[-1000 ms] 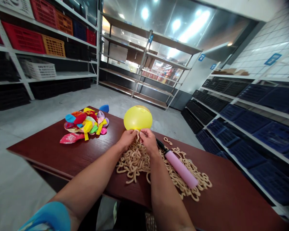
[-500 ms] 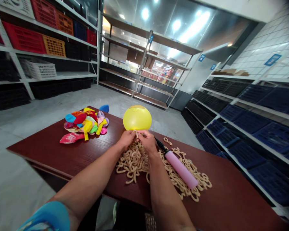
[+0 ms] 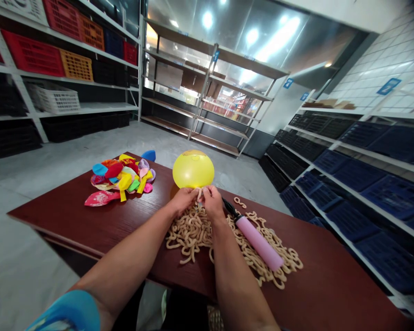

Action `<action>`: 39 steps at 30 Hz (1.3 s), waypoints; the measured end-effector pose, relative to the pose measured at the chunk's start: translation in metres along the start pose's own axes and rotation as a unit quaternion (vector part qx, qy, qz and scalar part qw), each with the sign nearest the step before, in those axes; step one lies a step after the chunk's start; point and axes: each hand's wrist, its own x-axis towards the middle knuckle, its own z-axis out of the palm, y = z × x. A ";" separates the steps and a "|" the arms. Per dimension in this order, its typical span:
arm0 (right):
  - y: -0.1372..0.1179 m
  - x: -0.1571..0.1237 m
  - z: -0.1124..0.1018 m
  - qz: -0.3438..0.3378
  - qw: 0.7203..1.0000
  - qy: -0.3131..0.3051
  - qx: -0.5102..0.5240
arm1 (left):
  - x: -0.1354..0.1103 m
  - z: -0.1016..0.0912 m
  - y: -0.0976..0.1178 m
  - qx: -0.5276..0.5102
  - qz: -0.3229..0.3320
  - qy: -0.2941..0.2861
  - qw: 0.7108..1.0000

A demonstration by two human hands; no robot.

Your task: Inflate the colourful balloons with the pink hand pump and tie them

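An inflated yellow balloon [image 3: 193, 171] stands at the far edge of the table, its neck toward me. My left hand [image 3: 184, 201] is closed at the balloon's neck, fingers pinched. My right hand [image 3: 212, 201] pinches beside it, close to a short beige elastic loop [image 3: 199, 193] between the fingertips. The exact grip on neck and loop is partly hidden by the fingers. Beneath both hands lies a heap of beige elastic loops [image 3: 191, 234]. To the right, a pink hand pump [image 3: 260, 243] with a black nozzle rests on more of these loops.
A pile of colourful uninflated balloons [image 3: 124, 177] lies on the left of the dark red table [image 3: 124, 230]. One twisted loop [image 3: 240, 202] sits apart near the far edge. Shelves with crates [image 3: 34, 55] stand left, blue bins [image 3: 369, 188] right, a metal rack [image 3: 202, 110] behind.
The yellow balloon has shifted slightly left. My right hand's fingers have moved a little, and the beige loop between the hands shows more clearly.
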 end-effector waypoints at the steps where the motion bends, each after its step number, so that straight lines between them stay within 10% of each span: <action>1: 0.002 0.001 0.000 -0.002 1.000 0.014 -0.007 | -0.001 0.000 0.000 0.005 0.000 -0.005 1.000; 18: 0.016 0.003 0.002 -0.021 0.987 0.154 -0.024 | -0.010 0.004 0.013 0.012 -0.129 -0.089 0.988; 25: 0.025 0.004 0.006 -0.031 0.982 0.184 -0.028 | -0.008 -0.001 0.013 0.101 -0.087 -0.100 0.986; 32: 0.027 0.007 0.007 -0.025 0.984 0.176 -0.019 | -0.005 -0.006 0.006 0.215 0.066 0.054 0.973; 39: 0.027 0.004 0.013 -0.009 0.988 0.123 -0.092 | 0.002 -0.015 -0.001 0.289 0.037 0.186 0.938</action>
